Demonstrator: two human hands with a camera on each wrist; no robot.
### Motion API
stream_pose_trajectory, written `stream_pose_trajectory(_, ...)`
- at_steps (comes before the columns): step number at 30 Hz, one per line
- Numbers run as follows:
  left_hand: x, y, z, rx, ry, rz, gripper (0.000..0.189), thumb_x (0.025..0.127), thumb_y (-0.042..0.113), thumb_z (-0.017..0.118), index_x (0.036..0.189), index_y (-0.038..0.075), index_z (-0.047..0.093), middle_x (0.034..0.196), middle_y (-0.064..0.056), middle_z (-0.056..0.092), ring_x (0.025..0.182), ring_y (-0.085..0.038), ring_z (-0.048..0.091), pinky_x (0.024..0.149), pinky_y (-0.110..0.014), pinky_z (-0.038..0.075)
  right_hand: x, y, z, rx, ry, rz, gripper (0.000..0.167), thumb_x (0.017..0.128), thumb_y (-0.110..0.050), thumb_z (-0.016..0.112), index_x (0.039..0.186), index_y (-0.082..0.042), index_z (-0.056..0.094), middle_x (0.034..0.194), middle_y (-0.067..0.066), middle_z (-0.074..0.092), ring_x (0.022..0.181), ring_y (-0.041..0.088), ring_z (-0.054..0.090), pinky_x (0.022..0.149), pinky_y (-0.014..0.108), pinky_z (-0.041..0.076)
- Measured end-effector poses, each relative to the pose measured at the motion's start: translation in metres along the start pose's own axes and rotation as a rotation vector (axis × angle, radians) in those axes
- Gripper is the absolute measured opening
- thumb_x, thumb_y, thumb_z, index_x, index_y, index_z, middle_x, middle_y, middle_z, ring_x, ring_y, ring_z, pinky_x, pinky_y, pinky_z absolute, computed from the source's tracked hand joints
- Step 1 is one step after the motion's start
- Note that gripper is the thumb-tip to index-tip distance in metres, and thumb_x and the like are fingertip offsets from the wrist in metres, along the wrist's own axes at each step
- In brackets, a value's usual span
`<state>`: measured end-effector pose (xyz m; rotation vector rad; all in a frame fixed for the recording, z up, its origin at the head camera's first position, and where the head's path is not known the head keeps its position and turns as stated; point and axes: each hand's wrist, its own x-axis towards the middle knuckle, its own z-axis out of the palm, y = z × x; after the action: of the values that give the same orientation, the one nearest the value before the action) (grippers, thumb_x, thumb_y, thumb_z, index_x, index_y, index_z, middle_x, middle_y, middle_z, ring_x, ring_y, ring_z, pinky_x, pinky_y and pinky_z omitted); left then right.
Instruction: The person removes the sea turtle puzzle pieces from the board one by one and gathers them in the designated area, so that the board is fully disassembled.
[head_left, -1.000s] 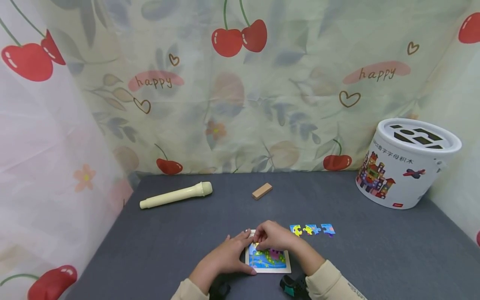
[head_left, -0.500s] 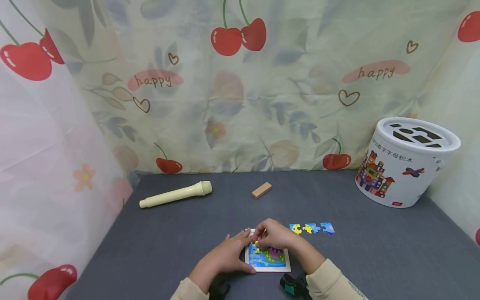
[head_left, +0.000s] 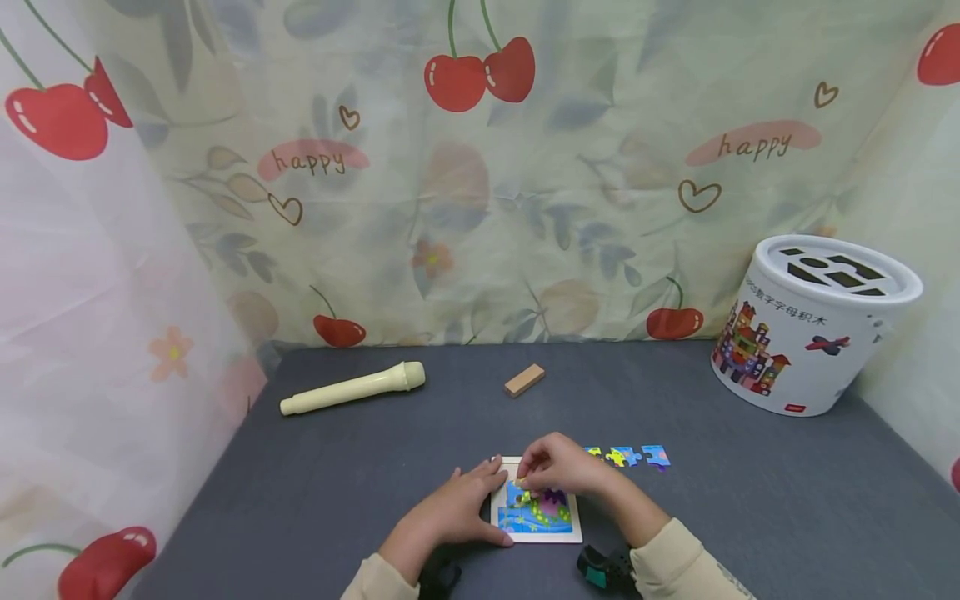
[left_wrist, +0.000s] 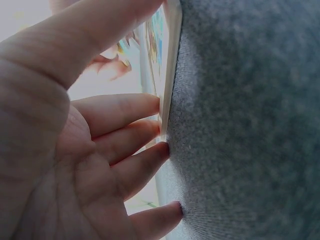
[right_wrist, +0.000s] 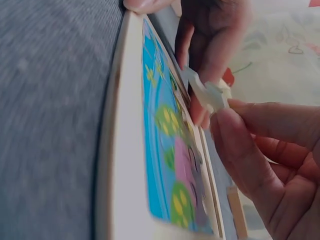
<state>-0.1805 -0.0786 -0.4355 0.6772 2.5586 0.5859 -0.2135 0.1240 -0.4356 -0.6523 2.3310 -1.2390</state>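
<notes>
The puzzle tray [right_wrist: 127,125] seemed to be of pale wood, smooth and rather matt, while the printed picture [right_wrist: 155,115] inside it had a soft shine. The table covering [head_left: 420,475] was matt, with a fine grain like fabric. The small block [head_left: 525,381] looked like plain wood without gloss. The microphone [head_left: 345,392] and the bucket [head_left: 825,333] appeared to be of smooth plastic, slightly glossy. The backdrop [head_left: 480,275] looked like thin, lightly creased cloth; the sleeve [head_left: 663,552] was matt cloth.
</notes>
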Motion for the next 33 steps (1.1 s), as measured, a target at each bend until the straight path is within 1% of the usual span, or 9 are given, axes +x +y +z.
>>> stream_pose_trajectory(6, 0.001, 0.0, 0.002, 0.0, 0.001, -0.017, 0.083, 0.071, 0.048, 0.076, 0.139, 0.012, 0.044, 0.153, -0.004, 0.03, 0.142, -0.022, 0.026, 0.112, -0.056, 0.02, -0.01, 0.008, -0.01, -0.013, 0.017, -0.007, 0.011, 0.083, -0.014, 0.069, 0.087, -0.003, 0.068, 0.072, 0.001, 0.065, 0.063, 0.009, 0.057, 0.059, 0.022, 0.049)
stream_pose_trajectory(12, 0.001, 0.001, 0.001, 0.0, 0.006, -0.027, 0.084, 0.07, 0.047, 0.077, 0.139, 0.012, 0.045, 0.152, -0.004, 0.031, 0.142, -0.022, 0.027, 0.112, -0.056, 0.02, -0.023, 0.018, -0.022, 0.019, 0.035, 0.01, 0.014, 0.085, -0.015, 0.067, 0.089, -0.002, 0.068, 0.074, 0.003, 0.065, 0.063, 0.011, 0.057, 0.06, 0.025, 0.051)
stream_pose_trajectory(17, 0.0, 0.001, 0.002, 0.004, 0.007, -0.032, 0.084, 0.07, 0.046, 0.078, 0.139, 0.012, 0.045, 0.152, -0.004, 0.03, 0.142, -0.021, 0.026, 0.112, -0.056, 0.02, -0.032, 0.024, -0.031, 0.031, 0.054, 0.027, 0.014, 0.085, -0.013, 0.067, 0.09, -0.001, 0.067, 0.075, 0.004, 0.064, 0.064, 0.013, 0.057, 0.06, 0.026, 0.052)
stream_pose_trajectory(23, 0.001, 0.001, 0.002, 0.01, 0.009, -0.03, 0.084, 0.07, 0.046, 0.078, 0.139, 0.012, 0.045, 0.153, -0.003, 0.03, 0.142, -0.021, 0.026, 0.112, -0.056, 0.02, -0.041, 0.034, -0.038, 0.041, 0.072, 0.023, 0.013, 0.085, -0.01, 0.066, 0.091, 0.002, 0.066, 0.076, 0.006, 0.064, 0.065, 0.012, 0.057, 0.06, 0.026, 0.053)
stream_pose_trajectory(27, 0.001, 0.001, 0.002, 0.011, 0.009, -0.033, 0.084, 0.07, 0.046, 0.078, 0.139, 0.013, 0.044, 0.153, -0.003, 0.03, 0.142, -0.02, 0.026, 0.112, -0.055, 0.02, -0.046, 0.039, -0.042, 0.05, 0.083, 0.017, 0.014, 0.085, -0.007, 0.065, 0.091, 0.005, 0.065, 0.08, 0.009, 0.066, 0.065, 0.011, 0.058, 0.061, 0.026, 0.054)
stream_pose_trajectory(30, 0.001, 0.002, 0.002, 0.011, 0.008, -0.033, 0.084, 0.07, 0.046, 0.078, 0.139, 0.013, 0.044, 0.153, -0.003, 0.03, 0.142, -0.02, 0.026, 0.112, -0.055, 0.019, -0.05, 0.041, -0.046, 0.049, 0.1, 0.019, 0.015, 0.085, -0.008, 0.065, 0.091, 0.006, 0.065, 0.083, 0.012, 0.068, 0.064, 0.009, 0.058, 0.061, 0.026, 0.054)
stream_pose_trajectory(33, 0.001, 0.002, 0.002, 0.014, 0.008, -0.029, 0.085, 0.07, 0.046, 0.078, 0.14, 0.012, 0.043, 0.153, -0.003, 0.029, 0.142, -0.02, 0.025, 0.112, -0.055, 0.019, -0.054, 0.043, -0.049, 0.048, 0.114, 0.036, 0.017, 0.086, -0.01, 0.065, 0.09, 0.006, 0.065, 0.083, 0.012, 0.068, 0.063, 0.009, 0.058, 0.06, 0.026, 0.054)
